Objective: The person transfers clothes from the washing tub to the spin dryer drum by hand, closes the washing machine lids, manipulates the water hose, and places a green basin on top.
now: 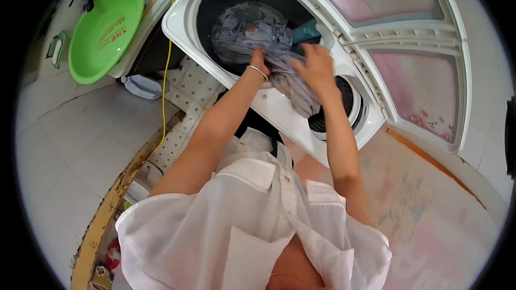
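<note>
A wet, grey-blue piece of clothing lies partly in the dark wash tub of a white twin-tub washing machine. Twisted, it stretches over the middle rim, and its end hangs at the smaller spin basket. At the cloth's left side is my left hand, thumb raised, its other fingers mostly hidden. My right hand, slightly blurred, is on the cloth's right side with fingers apart. Whether it touches the cloth I cannot tell.
Both see-through lids stand raised at the right. A green basin rests at the upper left, near a soap dish. A yellow cord hangs down left of the machine. A blue-green part sits on the tub wall.
</note>
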`<move>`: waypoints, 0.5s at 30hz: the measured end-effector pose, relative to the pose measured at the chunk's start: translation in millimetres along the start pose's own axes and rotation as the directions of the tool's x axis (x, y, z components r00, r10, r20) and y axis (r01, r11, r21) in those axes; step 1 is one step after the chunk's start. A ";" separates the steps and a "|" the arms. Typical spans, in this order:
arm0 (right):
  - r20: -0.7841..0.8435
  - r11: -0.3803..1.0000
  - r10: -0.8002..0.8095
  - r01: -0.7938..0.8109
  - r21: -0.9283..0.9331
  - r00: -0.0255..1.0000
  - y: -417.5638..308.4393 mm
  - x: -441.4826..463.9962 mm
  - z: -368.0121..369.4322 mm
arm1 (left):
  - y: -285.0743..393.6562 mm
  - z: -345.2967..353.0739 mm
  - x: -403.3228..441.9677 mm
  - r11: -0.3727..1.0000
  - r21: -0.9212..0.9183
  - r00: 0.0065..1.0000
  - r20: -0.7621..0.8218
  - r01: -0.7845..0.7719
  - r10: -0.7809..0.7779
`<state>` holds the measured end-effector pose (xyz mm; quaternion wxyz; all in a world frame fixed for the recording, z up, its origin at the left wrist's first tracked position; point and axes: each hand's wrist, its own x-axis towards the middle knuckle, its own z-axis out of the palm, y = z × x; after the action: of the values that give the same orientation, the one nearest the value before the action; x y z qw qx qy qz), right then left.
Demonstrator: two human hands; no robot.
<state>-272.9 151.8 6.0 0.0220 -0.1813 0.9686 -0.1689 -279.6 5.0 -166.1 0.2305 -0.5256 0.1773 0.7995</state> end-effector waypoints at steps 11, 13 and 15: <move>0.987 0.971 0.100 0.206 -0.125 0.128 -0.7 81.3 189.7 | 25.8 -13.1 -26.1 0.995 -0.059 0.933 -0.356 -0.081 0.055; 0.954 0.976 0.066 0.181 -0.123 0.293 -37.9 80.5 127.2 | 32.9 -10.4 -30.4 0.991 -0.104 0.920 -0.390 -0.088 0.040; 0.893 0.982 -0.054 0.185 -0.033 0.447 -72.9 79.6 56.1 | 35.9 -12.3 -30.7 0.959 -0.281 0.990 -0.140 -0.014 -0.027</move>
<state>-316.3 41.4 -20.9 0.5003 -0.3114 0.8079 0.0103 -279.7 -36.9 -141.0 0.1426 -0.6094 0.0761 0.7762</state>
